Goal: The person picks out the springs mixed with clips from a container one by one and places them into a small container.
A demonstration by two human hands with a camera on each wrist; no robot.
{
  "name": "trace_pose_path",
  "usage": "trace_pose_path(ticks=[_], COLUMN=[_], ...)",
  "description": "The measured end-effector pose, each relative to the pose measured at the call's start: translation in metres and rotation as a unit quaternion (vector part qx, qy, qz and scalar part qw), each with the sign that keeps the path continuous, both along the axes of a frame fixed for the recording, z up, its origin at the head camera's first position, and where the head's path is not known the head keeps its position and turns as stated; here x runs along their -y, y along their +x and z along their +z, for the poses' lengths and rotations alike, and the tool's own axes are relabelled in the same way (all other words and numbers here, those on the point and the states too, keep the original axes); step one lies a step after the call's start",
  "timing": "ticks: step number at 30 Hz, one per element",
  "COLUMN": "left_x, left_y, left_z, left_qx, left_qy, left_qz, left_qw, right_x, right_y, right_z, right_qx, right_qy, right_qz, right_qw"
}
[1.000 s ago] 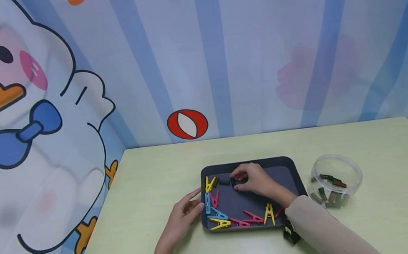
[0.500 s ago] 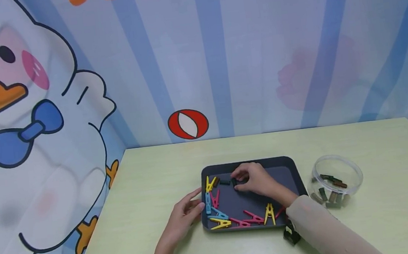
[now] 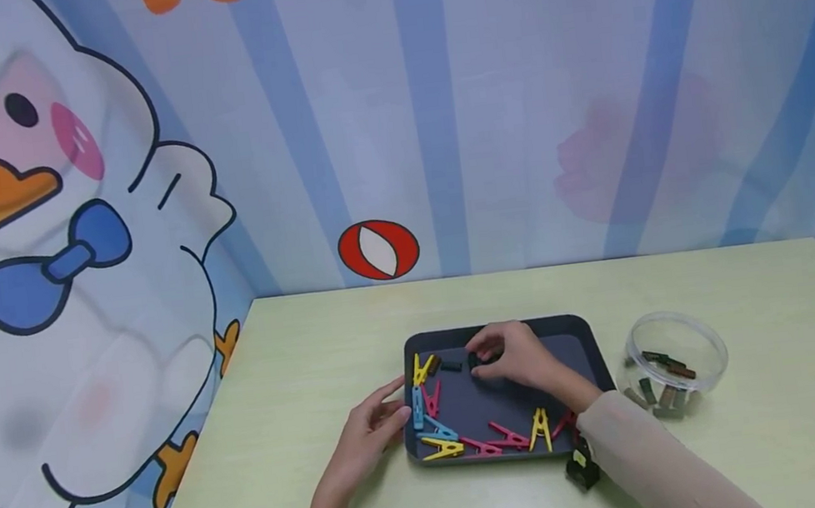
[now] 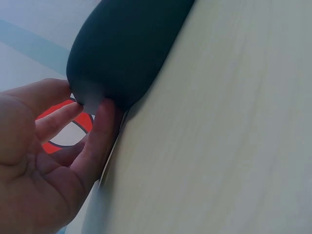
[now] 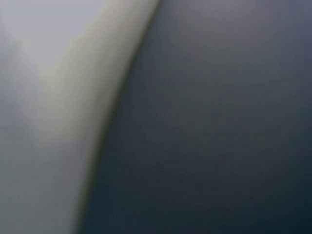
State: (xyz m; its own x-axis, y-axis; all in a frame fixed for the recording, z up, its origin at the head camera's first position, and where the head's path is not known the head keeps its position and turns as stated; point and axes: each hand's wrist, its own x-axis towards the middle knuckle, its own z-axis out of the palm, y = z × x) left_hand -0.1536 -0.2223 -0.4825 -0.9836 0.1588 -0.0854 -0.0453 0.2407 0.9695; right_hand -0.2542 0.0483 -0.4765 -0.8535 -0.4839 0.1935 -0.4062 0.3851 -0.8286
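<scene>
A dark grey tray [image 3: 502, 394] lies on the table. Thumb and fingers of my left hand [image 3: 363, 441] touch its left edge; in the left wrist view, fingertips meet the tray wall [image 4: 126, 48]. Over the tray's far part, my right hand [image 3: 516, 359] pinches a small dark piece [image 3: 473, 360], partly hidden by the fingers. Left of it lie a dark green piece [image 3: 451, 366] and a brown piece [image 3: 433, 364]. Yellow, blue and pink clothespins, such as a yellow one [image 3: 539, 429], line the left and near sides. The right wrist view is blurred, without a visible hand.
A round clear tub [image 3: 721, 356] right of the tray holds several dark green and brown pieces. A printed cloth backdrop [image 3: 497, 110] stands behind the table [image 3: 311, 332]. Black wrist devices sit by both sleeves.
My right hand has shifted slightly right along the tray's far side with the small dark piece. My left hand stays at the tray's edge. The head view has drifted a little.
</scene>
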Motion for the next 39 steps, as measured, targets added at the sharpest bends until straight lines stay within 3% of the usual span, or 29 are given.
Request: trace_pose_path(ticks=[7,10,12,17,19,39], left_x=[0.001,0.0,0.0,0.0,0.0,0.0], left_y=[0.0,0.0,0.0,0.0,0.001,0.0], left_z=[-0.001,0.0,0.0,0.0,0.0,0.002], left_qx=[0.004,0.003,0.003,0.001,0.0,-0.004], left_qy=[0.003,0.003,0.004,0.011,0.013,0.013], left_qz=[0.0,0.0,-0.001,-0.005,-0.006,-0.008], left_qw=[1.0,1.0,1.0,0.9999,0.9999,0.9999], right_x=[-0.001,-0.002,-0.001,-0.002,-0.004,-0.006], right_y=[0.001,0.002,0.009,0.007,0.0,0.005], right_z=[0.003,0.008,0.02,0.022,0.012,0.025], right_qx=[0.013,0.037,0.055,0.075,0.074,0.051], right_qy=[-0.009,-0.032,-0.047,-0.058,-0.055,-0.037], right_qz=[-0.009,-0.014,-0.016,-0.018,-0.022,-0.047], right_qw=[1.0,0.999,0.997,0.995,0.995,0.997])
